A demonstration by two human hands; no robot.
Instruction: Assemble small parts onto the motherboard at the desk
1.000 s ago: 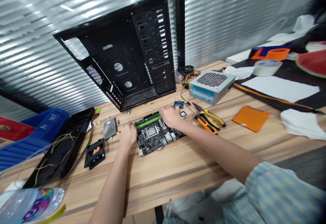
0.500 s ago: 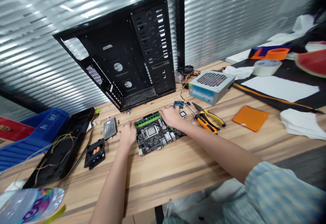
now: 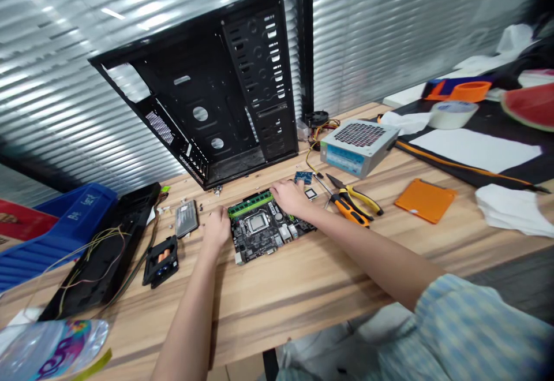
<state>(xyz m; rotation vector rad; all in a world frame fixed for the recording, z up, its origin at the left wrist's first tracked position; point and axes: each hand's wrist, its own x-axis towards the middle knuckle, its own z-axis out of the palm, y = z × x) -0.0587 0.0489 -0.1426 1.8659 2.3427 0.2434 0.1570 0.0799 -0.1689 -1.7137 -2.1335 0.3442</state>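
A black motherboard (image 3: 264, 231) lies flat on the wooden table, a processor (image 3: 257, 222) in its socket. Along its far edge runs a green memory stick (image 3: 250, 203), beside a bright green slot. My left hand (image 3: 217, 228) grips the board's left edge near one end of that stick, fingers bent. Across the board, my right hand (image 3: 288, 194) is closed over the far right part, by the stick's other end. Its fingertips are partly hidden, so I cannot tell exactly which part they press.
An open black computer case (image 3: 234, 98) stands behind the board. To the right are a power supply (image 3: 359, 147), pliers (image 3: 363, 199), an orange screwdriver (image 3: 350, 210) and an orange plate (image 3: 425, 201). A metal drive (image 3: 186, 218) and black bracket (image 3: 160, 261) lie left.
Hardly anything differs. My left hand has shifted very slightly left at the board's edge; my right hand keeps its place.
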